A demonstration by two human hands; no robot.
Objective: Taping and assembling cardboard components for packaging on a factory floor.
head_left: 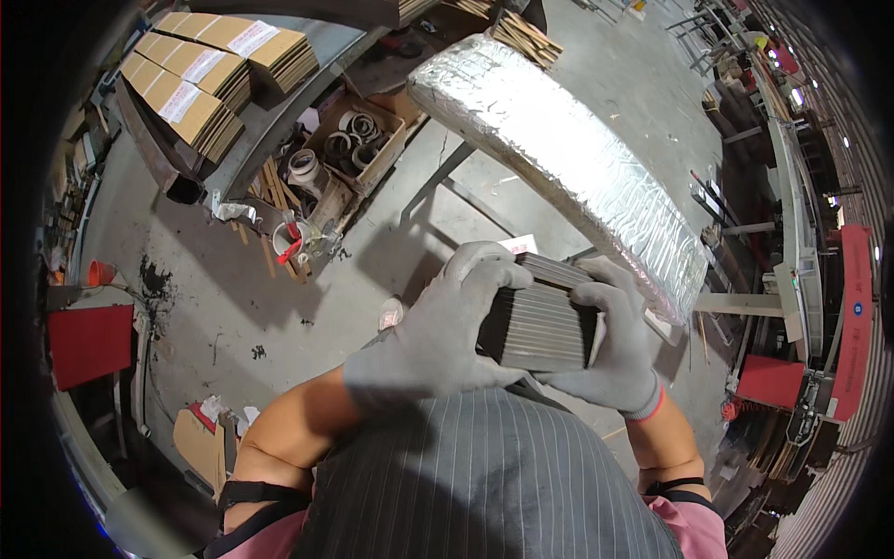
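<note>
A thick stack of thin dark grey strips (545,328) is held up in front of my striped apron. My left hand (452,317), in a grey glove, wraps round the stack's left side, thumb below and fingers over the top. On the opposite side my right hand (610,340), gloved too, presses against the stack with fingers curled at its upper corner. The strips' edges face me in close parallel lines. A small white label with red print (519,244) shows just behind the stack.
A long foil-wrapped slab (568,140) on a metal frame lies just beyond my hands. Flattened brown cardboard bundles (200,70) rest on a bench at far left. Tape rolls fill a cardboard box (386,149) below it. A red panel (90,345) stands at left, racks at right.
</note>
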